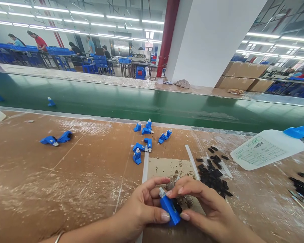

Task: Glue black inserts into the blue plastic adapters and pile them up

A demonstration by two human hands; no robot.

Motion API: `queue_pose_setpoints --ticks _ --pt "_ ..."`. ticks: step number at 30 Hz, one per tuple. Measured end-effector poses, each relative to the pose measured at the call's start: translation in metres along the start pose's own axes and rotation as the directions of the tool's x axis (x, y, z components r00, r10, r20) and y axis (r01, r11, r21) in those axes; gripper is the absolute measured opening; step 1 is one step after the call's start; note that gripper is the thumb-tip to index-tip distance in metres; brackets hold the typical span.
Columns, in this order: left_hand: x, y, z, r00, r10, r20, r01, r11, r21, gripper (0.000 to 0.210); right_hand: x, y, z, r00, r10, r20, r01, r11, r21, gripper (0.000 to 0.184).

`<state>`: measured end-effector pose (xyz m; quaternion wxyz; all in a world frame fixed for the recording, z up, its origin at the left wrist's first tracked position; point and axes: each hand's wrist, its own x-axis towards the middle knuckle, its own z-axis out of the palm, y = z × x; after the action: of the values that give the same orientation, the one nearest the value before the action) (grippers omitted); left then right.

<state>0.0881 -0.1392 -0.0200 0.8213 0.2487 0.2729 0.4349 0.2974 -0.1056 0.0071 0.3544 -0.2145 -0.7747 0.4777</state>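
My left hand (144,206) grips a blue plastic part (169,210) with a translucent, whitish tip, tilted over the work surface. On its other side my right hand (205,206) closes in, forefinger near the tip and thumb at the lower end, both touching the part. A small black piece (177,206) shows between the part and my right fingers; whether it is attached to the part cannot be told. Under my hands lies a stained cardboard sheet (157,167). Right of it is a pile of small black pieces (211,175).
Several more blue parts (148,143) lie beyond my hands, with a pair (50,140) farther left. A white bottle with a blue nozzle (266,148) lies at right. A green conveyor belt (116,98) crosses behind, carrying two blue parts. Other people work in the background.
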Motion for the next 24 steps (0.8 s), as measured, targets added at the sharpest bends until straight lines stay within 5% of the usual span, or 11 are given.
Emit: queue_pose_setpoints --ticks 5,13,16,20,24 --pt "0.000 0.004 0.004 1.000 -0.011 -0.002 0.011 1.000 -0.016 0.062 0.003 -0.004 -0.001 0.999 -0.025 0.023 0.025 0.999 -0.021 0.043" --pt "0.000 -0.002 -0.003 0.998 -0.026 -0.056 0.023 0.998 -0.058 0.067 0.012 -0.003 -0.004 0.971 -0.215 0.104 0.233 0.946 -0.224 0.018" --pt "-0.004 0.005 0.000 0.996 -0.050 -0.078 0.046 0.997 -0.057 0.061 0.012 -0.007 -0.006 0.936 -0.295 0.193 0.351 0.827 -0.440 0.023" --pt "-0.012 0.017 0.005 0.992 -0.091 -0.092 0.090 0.996 -0.020 0.047 0.010 -0.014 -0.002 0.865 -0.401 0.303 0.492 0.550 -0.675 0.034" --pt "-0.013 0.021 0.006 0.990 -0.114 -0.085 0.117 0.993 0.025 0.048 0.008 -0.017 0.004 0.842 -0.433 0.320 0.514 0.469 -0.719 0.032"
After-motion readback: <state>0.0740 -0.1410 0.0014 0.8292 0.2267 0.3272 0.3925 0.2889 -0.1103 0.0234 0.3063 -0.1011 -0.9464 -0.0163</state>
